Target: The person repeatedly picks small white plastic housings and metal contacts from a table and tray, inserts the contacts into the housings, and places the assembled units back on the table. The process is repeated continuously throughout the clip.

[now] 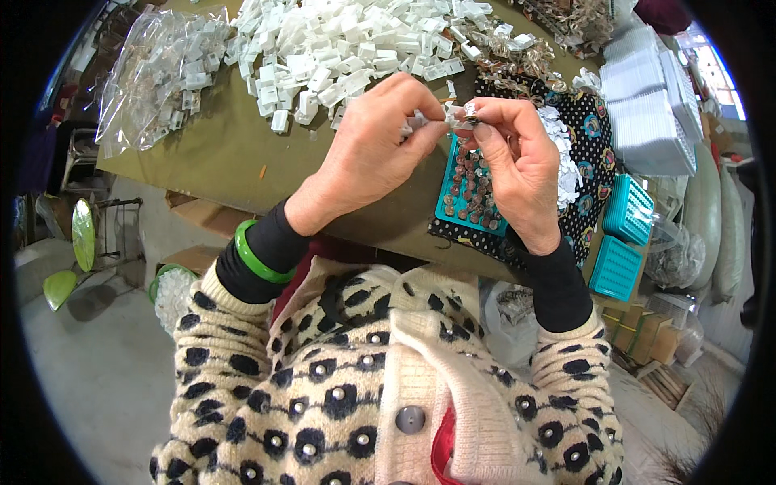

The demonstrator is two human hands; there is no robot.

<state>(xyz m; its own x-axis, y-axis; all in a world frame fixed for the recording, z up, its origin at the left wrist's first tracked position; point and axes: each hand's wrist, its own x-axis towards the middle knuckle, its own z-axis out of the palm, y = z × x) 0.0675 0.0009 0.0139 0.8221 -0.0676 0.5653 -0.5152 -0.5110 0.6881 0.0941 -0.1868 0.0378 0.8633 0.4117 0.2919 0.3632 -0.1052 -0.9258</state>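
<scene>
Over the front of the table, my left hand (373,137) and my right hand (519,153) meet with fingertips almost touching. Both are closed in a pinch. A small translucent white plastic piece (453,118) shows between them, its near end in my left fingers. Between my right thumb and forefinger is a small shiny, dark-edged part (470,114), too small to name. Just below my right hand lies a teal tray (444,204) with rows of small round brownish parts (474,215); my right hand covers part of it.
A heap of white plastic pieces (339,56) spreads behind my hands, beside a clear bag (166,77) of similar pieces. Black dotted cloth (594,121) lies under the tray, with white flakes (563,153) on it. Stacked white trays (647,101) and teal trays (618,267) stand at right.
</scene>
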